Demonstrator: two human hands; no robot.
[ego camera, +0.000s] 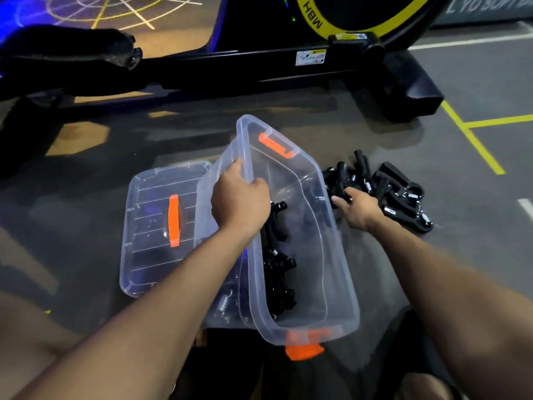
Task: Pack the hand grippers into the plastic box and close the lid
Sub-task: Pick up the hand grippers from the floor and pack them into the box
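A clear plastic box (334, 290) with orange latches is tilted up on its left side, its opening turned to the right. My left hand (239, 197) grips its raised long rim. Several black hand grippers (278, 272) lie inside along the lower wall. On the floor to the right of the box lies a pile of black hand grippers (401, 192) with metal springs. My right hand (357, 206) is at the pile's left edge, fingers closed around a black handle (341, 192). The clear lid (153, 226) with an orange handle lies flat to the left of the box.
A black exercise machine frame (259, 67) with a yellow-rimmed wheel stands across the floor behind the box. Yellow lines (470, 134) mark the grey floor at the right. My knees show at the bottom corners.
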